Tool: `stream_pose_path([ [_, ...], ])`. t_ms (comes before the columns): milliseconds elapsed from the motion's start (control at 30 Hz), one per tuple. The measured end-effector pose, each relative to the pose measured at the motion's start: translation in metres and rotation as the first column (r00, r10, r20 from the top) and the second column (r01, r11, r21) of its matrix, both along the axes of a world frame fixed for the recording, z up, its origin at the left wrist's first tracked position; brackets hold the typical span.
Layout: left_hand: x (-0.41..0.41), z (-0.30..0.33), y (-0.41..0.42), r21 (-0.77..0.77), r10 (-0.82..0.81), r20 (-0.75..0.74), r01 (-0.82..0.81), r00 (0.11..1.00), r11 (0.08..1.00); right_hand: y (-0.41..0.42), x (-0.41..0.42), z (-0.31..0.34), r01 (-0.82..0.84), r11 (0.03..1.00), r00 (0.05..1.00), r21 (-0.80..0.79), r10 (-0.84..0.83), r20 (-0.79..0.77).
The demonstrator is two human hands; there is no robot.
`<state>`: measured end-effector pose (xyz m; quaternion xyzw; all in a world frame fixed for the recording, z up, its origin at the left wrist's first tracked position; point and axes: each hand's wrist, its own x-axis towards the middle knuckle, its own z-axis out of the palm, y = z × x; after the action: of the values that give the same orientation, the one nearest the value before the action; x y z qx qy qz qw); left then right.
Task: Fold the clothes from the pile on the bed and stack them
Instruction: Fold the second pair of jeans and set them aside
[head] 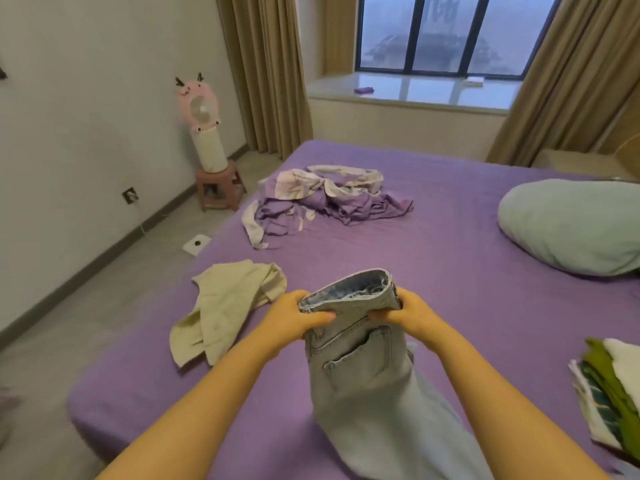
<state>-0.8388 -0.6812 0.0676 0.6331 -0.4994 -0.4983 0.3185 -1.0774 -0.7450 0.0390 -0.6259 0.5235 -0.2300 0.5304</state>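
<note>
Jeans held up by the waistband, left hand and right hand each pinching one end, probably to let the legs hang straight toward the near edge of the bed before folding. Cream garment at the left edge, purple crumpled pile toward the far-left corner. Folded stack at the right edge.

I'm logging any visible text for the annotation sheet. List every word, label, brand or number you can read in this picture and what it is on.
None: no text can be read anywhere in this view.
The light blue jeans, held at the waistband by the left hand and right hand, show no legible label.
The folded stack at the right edge shows only a pattern, no letters.
</note>
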Motion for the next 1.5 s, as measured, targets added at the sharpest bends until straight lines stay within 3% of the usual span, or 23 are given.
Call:
stream_pose_path([
  [200, 0.048, -0.049, -0.018, 0.178, 0.051, -0.12, -0.029, 0.992, 0.984, -0.027, 0.048, -0.059, 0.005, 1.0, 0.999, 0.024, -0.004, -0.047],
  [367, 0.12, -0.081, -0.039, 0.278, 0.122, -0.162, -0.074, 0.979, 0.958, -0.06, 0.125, -0.098, -0.03, 0.999, 0.984, -0.04, 0.022, -0.178],
  [600, 0.209, -0.157, -0.062, 0.378, 0.098, -0.003, -0.089, 0.995, 0.921, -0.088, 0.228, -0.169, -0.125, 0.992, 0.931, -0.009, 0.114, -0.346],
  [667, 0.221, -0.182, -0.063, 0.344, 0.028, 0.166, -0.084, 0.986, 0.935, -0.094, 0.245, -0.192, -0.155, 0.988, 0.923, 0.025, 0.154, -0.352],
  [800, 0.228, -0.223, -0.064, 0.266, -0.122, 0.551, -0.035, 0.826, 0.963, -0.097, 0.264, -0.229, -0.139, 0.99, 0.915, 0.011, 0.133, -0.382],
  [867, 0.226, -0.235, -0.069, 0.22, -0.173, 0.766, 0.001, 0.619, 0.976, -0.093, 0.262, -0.245, -0.137, 0.989, 0.89, -0.054, 0.099, -0.445],
  [900, 0.222, -0.24, -0.072, 0.181, -0.189, 0.856, 0.064, 0.482, 0.981, -0.089, 0.257, -0.252, -0.147, 0.985, 0.871, -0.094, 0.084, -0.484],
  [933, 0.216, -0.244, -0.075, 0.124, -0.17, 0.899, 0.14, 0.402, 0.982, -0.082, 0.248, -0.256, -0.167, 0.979, 0.848, -0.118, 0.082, -0.523],
  [1000, 0.193, -0.254, -0.084, -0.011, -0.128, 0.911, 0.335, 0.392, 0.942, -0.066, 0.225, -0.262, -0.217, 0.968, 0.793, -0.128, 0.099, -0.601],
  [1067, 0.162, -0.268, -0.093, 0.039, -0.285, 0.851, 0.487, 0.442, 0.872, -0.048, 0.199, -0.267, -0.209, 0.967, 0.761, -0.144, 0.068, -0.645],
  [1133, 0.129, -0.285, -0.099, 0.166, -0.458, 0.809, 0.605, 0.367, 0.778, -0.035, 0.169, -0.27, -0.166, 0.976, 0.736, -0.143, 0.026, -0.676],
  [1200, 0.102, -0.297, -0.107, 0.191, -0.508, 0.809, 0.685, 0.297, 0.703, -0.027, 0.14, -0.272, -0.089, 0.989, 0.723, -0.12, -0.019, -0.691],
  [1267, 0.076, -0.305, -0.114, 0.251, -0.546, 0.816, 0.733, 0.192, 0.633, -0.023, 0.114, -0.275, 0.011, 0.996, 0.707, -0.086, -0.069, -0.704],
  [1367, 0.055, -0.327, -0.129, 0.339, -0.614, 0.78, 0.745, 0.12, 0.575, -0.022, 0.09, -0.281, 0.14, 0.988, 0.683, -0.071, -0.148, -0.715],
  [1500, 0.039, -0.337, -0.142, 0.358, -0.649, 0.754, 0.762, 0.104, 0.539, -0.031, 0.085, -0.288, 0.292, 0.954, 0.639, -0.067, -0.247, -0.729],
])
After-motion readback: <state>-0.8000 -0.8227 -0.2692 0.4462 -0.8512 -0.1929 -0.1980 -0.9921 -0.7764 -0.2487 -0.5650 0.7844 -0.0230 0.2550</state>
